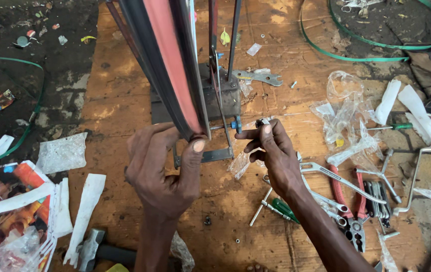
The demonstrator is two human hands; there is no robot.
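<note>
The left hand [162,168] pinches the wheel [167,65] by its rim, thumb against the tyre: probably stiff, light, best gripped there. The right hand [270,148] pinches a small metal part [263,122] beside it. The wheel, red and black, stands upright mid-cardboard [120,95], spanner [258,76] beyond.

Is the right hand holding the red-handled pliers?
No. The right hand pinches a small metal part beside the wheel rim, while the red-handled pliers lie untouched on the cardboard.
</note>
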